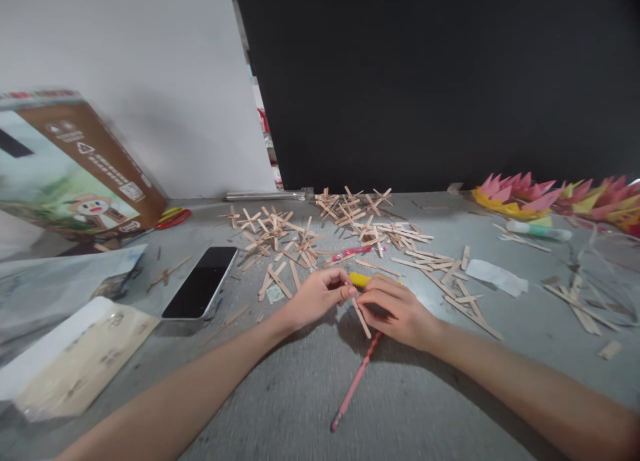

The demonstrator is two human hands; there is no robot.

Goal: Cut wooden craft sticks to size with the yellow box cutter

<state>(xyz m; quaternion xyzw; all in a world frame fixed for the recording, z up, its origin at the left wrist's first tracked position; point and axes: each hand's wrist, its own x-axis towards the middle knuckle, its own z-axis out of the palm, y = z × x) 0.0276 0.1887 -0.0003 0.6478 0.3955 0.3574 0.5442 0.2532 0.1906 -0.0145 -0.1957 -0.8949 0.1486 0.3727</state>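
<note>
My left hand (pixel 323 294) is closed, pinching one end of a flat wooden craft stick (pixel 362 320) between thumb and fingers. The stick slants down toward me over the table. From the other side, the bent fingers of my right hand (pixel 400 309) close against the same stick; their exact hold is partly hidden. Just behind both hands lies a yellow object (pixel 359 280), mostly covered, its kind unclear. A pink pencil (pixel 356 384) rests on the table under my right hand, its eraser end toward me.
Crossed craft sticks (pixel 273 231) are heaped at the back, and loose sticks (pixel 463 291) lie to the right. A phone (pixel 201 284), a plastic packet (pixel 90 361) and a printed box (pixel 75 168) occupy the left. Pink and yellow paper shapes (pixel 520 194) and a glue tube (pixel 539 230) stand back right.
</note>
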